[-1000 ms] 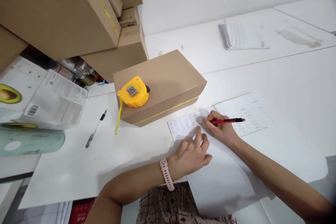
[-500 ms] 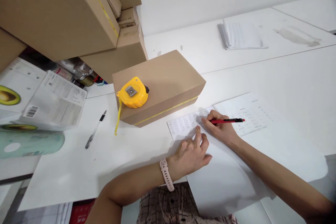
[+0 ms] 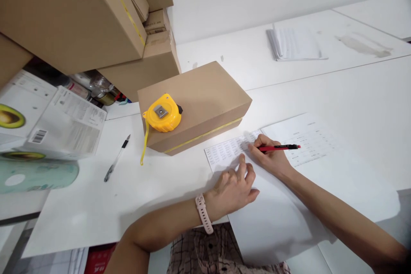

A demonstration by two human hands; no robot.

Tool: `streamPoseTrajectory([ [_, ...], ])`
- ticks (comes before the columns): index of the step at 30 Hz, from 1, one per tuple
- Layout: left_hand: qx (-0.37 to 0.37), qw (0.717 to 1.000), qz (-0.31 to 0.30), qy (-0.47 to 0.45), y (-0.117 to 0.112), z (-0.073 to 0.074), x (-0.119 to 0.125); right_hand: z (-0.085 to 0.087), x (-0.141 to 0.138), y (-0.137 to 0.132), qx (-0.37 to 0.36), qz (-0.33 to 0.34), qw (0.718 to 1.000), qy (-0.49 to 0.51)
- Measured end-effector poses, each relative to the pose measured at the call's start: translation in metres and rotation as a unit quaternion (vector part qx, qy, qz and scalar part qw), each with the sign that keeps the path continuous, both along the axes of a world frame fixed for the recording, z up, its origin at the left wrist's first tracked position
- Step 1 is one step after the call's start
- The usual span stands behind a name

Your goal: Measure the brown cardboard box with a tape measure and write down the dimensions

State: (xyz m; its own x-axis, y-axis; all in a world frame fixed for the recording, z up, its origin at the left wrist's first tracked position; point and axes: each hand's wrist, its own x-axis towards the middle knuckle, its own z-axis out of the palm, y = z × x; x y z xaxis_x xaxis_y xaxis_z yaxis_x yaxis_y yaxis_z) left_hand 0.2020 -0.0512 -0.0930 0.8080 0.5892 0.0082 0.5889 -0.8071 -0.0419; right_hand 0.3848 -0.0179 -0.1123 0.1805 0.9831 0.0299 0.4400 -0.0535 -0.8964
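Observation:
My right hand [image 3: 269, 156] grips a red pen [image 3: 278, 147], its tip on a printed sheet [image 3: 224, 153] of small tables. My left hand [image 3: 231, 188], with a pink watch at the wrist, rests fingers down on the same paper just below the writing spot, holding it flat. A second printed sheet [image 3: 308, 137] lies to the right under my right forearm. Just behind the papers stands a brown cardboard box [image 3: 205, 98] with a yellow tape measure [image 3: 162, 113] on its left end, its yellow strap hanging over the box front.
A black pen [image 3: 116, 159] lies on the white table left of the box. Large cardboard boxes [image 3: 73, 13] are stacked at the upper left. A white carton with an avocado picture [image 3: 38, 115] sits at the left edge. A stack of papers [image 3: 297, 45] lies at the far right.

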Motion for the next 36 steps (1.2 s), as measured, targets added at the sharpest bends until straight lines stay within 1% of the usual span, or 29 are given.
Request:
streamPoseTrajectory([
  [5, 0.004, 1.000, 0.001, -0.007, 0.000, -0.002, 0.000, -0.004, 0.000, 0.000, 0.022, -0.003, 1.000, -0.002],
  [7, 0.003, 1.000, 0.001, -0.007, 0.001, -0.002, 0.000, -0.007, 0.001, 0.000, 0.051, -0.037, 0.998, 0.002],
  [9, 0.001, 1.000, -0.003, -0.006, 0.001, 0.000, 0.000, -0.008, 0.004, 0.002, 0.089, -0.092, 0.992, -0.003],
  [10, -0.001, 1.000, -0.005, -0.004, 0.001, 0.001, 0.000, -0.008, 0.007, 0.003, 0.110, -0.113, 0.987, -0.014],
  [11, -0.003, 1.000, -0.006, -0.002, 0.001, 0.002, 0.000, -0.007, 0.009, 0.005, 0.132, -0.120, 0.983, -0.034],
  [12, -0.004, 1.000, -0.005, 0.001, 0.000, 0.002, 0.001, -0.007, 0.013, 0.007, 0.152, -0.111, 0.980, -0.061],
  [13, -0.003, 1.000, -0.003, 0.002, 0.000, 0.001, 0.001, -0.006, 0.016, 0.008, 0.171, -0.087, 0.977, -0.098],
  [16, 0.012, 1.000, 0.007, -0.023, 0.001, -0.003, 0.001, -0.008, 0.026, 0.011, 0.197, 0.003, 0.952, -0.235],
  [17, 0.021, 0.998, 0.002, -0.056, 0.003, -0.004, 0.000, -0.009, 0.029, 0.012, 0.194, 0.026, 0.939, -0.281],
  [19, 0.045, 0.988, -0.026, -0.148, 0.010, -0.003, -0.005, -0.014, 0.032, 0.012, 0.185, 0.048, 0.914, -0.357],
  [21, 0.088, 0.964, -0.047, -0.248, 0.019, 0.005, -0.014, -0.018, 0.032, 0.014, 0.176, 0.056, 0.894, -0.409],
  [22, 0.120, 0.946, -0.045, -0.296, 0.025, 0.013, -0.020, -0.020, 0.032, 0.015, 0.172, 0.057, 0.886, -0.426],
  [23, 0.159, 0.926, -0.028, -0.341, 0.031, 0.022, -0.027, -0.022, 0.032, 0.015, 0.168, 0.057, 0.881, -0.438],
  [25, 0.240, 0.875, 0.031, -0.418, 0.043, 0.045, -0.043, -0.023, 0.031, 0.017, 0.160, 0.056, 0.877, -0.449],
  [26, 0.274, 0.855, 0.072, -0.435, 0.050, 0.057, -0.051, -0.023, 0.031, 0.017, 0.157, 0.056, 0.877, -0.450],
  [27, 0.290, 0.846, 0.114, -0.432, 0.056, 0.068, -0.060, -0.023, 0.030, 0.017, 0.153, 0.055, 0.878, -0.450],
  [29, 0.292, 0.848, 0.185, -0.401, 0.068, 0.085, -0.075, -0.021, 0.029, 0.016, 0.148, 0.057, 0.882, -0.445],
  [31, 0.263, 0.861, 0.234, -0.368, 0.081, 0.095, -0.088, -0.020, 0.028, 0.015, 0.144, 0.053, 0.888, -0.434],
  [34, 0.181, 0.879, 0.275, -0.345, 0.099, 0.098, -0.100, -0.017, 0.026, 0.013, 0.132, 0.040, 0.899, -0.417],
  [36, 0.144, 0.882, 0.296, -0.336, 0.107, 0.097, -0.102, -0.017, 0.026, 0.012, 0.123, 0.033, 0.904, -0.409],
])
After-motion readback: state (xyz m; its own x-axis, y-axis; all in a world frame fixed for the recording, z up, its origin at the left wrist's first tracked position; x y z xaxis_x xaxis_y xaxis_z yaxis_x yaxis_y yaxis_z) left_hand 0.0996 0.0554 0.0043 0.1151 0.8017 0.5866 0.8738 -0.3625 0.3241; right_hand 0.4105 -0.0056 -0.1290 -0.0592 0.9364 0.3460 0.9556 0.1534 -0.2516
